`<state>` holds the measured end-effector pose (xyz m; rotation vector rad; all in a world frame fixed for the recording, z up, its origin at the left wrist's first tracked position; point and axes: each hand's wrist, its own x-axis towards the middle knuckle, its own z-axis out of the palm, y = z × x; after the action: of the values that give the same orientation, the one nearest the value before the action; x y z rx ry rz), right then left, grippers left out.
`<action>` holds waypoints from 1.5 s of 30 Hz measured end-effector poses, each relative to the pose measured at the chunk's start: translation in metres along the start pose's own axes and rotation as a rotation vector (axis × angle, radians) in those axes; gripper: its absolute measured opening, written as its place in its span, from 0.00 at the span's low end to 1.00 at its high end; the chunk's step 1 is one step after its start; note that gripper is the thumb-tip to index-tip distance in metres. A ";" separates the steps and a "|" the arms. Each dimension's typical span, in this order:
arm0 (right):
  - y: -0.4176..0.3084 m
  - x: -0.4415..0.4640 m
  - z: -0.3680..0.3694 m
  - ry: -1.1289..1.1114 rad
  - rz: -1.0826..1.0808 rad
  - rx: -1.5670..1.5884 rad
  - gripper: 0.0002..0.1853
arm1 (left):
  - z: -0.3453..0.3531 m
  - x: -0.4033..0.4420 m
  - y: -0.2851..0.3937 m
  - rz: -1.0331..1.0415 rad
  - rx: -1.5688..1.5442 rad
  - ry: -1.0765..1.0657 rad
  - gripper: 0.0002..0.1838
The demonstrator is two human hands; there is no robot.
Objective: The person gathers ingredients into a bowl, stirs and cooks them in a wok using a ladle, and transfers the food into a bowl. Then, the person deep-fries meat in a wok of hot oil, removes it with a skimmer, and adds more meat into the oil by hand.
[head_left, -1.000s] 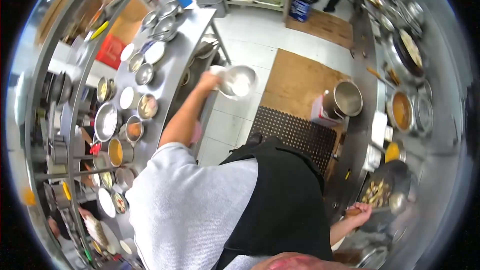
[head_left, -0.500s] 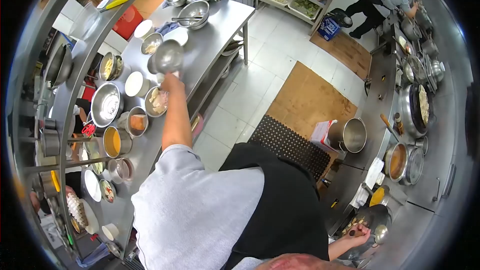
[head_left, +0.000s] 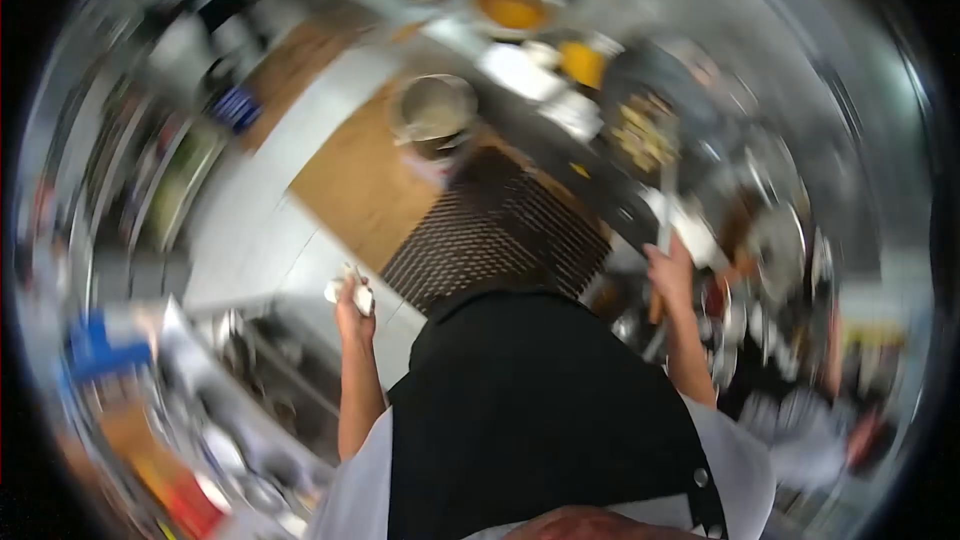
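Observation:
My left hand is out over the floor, its fingers closed round a crumpled white cloth-like thing. My right hand grips the shaft of a long-handled ladle, whose wooden handle end shows below the fist. From there the metal shaft runs to a dark wok on the stove. Pale yellow food pieces lie in the wok. The ladle's head is too blurred to make out.
A tall steel pot stands by the stove's front edge, near a black perforated mat and brown floor board. Orange liquid fills a pot behind. Another person is at right. A steel worktable is at lower left.
My view has swung from the worktable toward the stove. My left hand has left the bowls, and the metal bowl-shaped vessel by it is gone from it. My right hand still holds the ladle.

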<state>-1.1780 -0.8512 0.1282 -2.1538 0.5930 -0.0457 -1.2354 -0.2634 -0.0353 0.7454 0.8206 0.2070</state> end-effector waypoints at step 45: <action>0.129 0.581 -0.248 -0.178 0.139 2.146 0.14 | 0.758 0.036 -0.391 -0.298 0.707 -0.797 0.12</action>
<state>-0.7742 -1.3521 0.0792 -0.0262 0.2293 -0.2611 -0.7030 -0.9281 0.0197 1.2322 0.2041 -0.6535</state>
